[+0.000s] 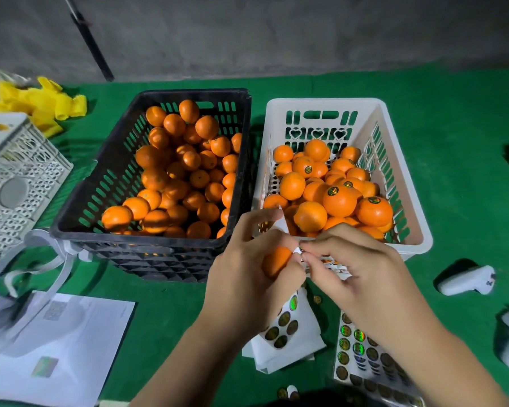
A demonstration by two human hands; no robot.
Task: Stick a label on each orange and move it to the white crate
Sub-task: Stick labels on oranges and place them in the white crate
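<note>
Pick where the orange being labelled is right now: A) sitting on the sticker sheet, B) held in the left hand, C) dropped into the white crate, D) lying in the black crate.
B: the left hand curls round the orange in front of both crates, while the right hand pinches a bit of white sticker backing against it.

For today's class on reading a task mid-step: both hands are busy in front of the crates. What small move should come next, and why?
Probably peel the label free and press it onto the orange. The left hand holds that orange, still bare on its visible side, while the right hand pinches at a white backing strip beside it.
</note>
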